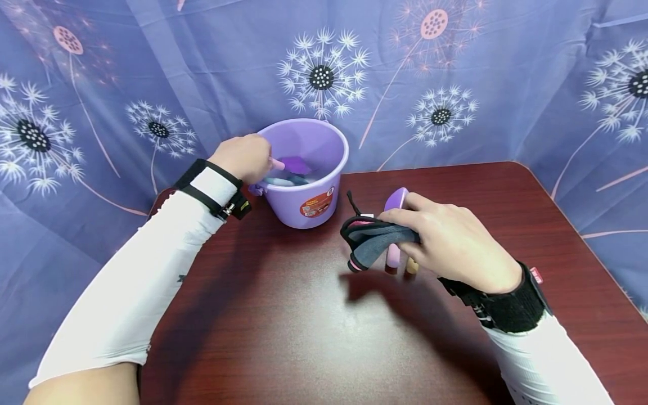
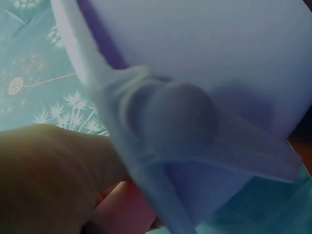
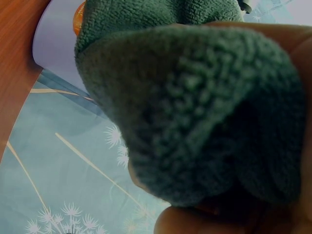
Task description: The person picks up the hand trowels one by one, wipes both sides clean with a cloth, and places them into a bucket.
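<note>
At the left rim of a purple bucket (image 1: pixel 316 197), my left hand (image 1: pixel 245 157) grips a pink handle (image 1: pixel 277 163); the handle's far end is hidden in the bucket. The left wrist view shows the same pink handle (image 2: pixel 124 209) under my fingers, beside the bucket's handle mount (image 2: pixel 170 119). My right hand (image 1: pixel 455 242) holds a folded dark grey cloth (image 1: pixel 379 242) with black edging and a black loop above the table. Seen from the right wrist, the cloth (image 3: pixel 185 112) is thick and nubby. Behind that hand stand a purple-topped object (image 1: pixel 396 198) and a tan-ended one (image 1: pixel 412 265), both partly covered.
Inside the bucket lie a darker purple piece (image 1: pixel 296 165) and a pale blue item (image 1: pixel 278 181). The bucket stands at the back of a dark red wooden table (image 1: pixel 283 315), close to a blue dandelion-print curtain (image 1: pixel 228 67). The table's right edge slopes away beyond my right wrist.
</note>
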The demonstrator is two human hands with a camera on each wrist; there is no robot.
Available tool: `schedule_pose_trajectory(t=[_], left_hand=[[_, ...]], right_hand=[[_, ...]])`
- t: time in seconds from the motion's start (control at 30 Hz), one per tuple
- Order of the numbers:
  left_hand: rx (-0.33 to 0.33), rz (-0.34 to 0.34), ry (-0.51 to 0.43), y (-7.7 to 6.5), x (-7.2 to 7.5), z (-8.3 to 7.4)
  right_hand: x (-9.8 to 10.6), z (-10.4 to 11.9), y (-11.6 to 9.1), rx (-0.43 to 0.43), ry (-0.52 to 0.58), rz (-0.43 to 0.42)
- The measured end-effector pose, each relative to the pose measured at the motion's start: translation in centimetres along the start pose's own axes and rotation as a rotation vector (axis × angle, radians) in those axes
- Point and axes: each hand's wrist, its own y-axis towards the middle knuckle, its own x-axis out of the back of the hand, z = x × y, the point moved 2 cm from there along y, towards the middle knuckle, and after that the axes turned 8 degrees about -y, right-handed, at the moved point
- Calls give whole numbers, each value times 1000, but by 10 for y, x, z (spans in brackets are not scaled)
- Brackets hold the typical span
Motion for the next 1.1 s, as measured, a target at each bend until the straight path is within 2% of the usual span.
schedule_pose_trajectory(t=[0.1, 0.23, 0.43, 0.57, 0.8, 1.1], left_hand=[[21, 22, 7, 3, -2, 0], [40, 18, 29, 5, -5, -1], [12, -12, 115, 4, -7, -9], [5, 0, 152, 3, -6, -15], [9, 45, 138, 3, -5, -18], [19, 55, 124, 9, -8, -21]], right_hand=[[0, 0, 0, 3, -3, 0], [0, 0, 0, 7, -7, 1], [0, 0, 0, 0, -6, 15], [0, 0, 0, -1, -7, 20], [0, 0, 1, 5, -8, 17], [-1, 0, 0, -4, -12, 20]])
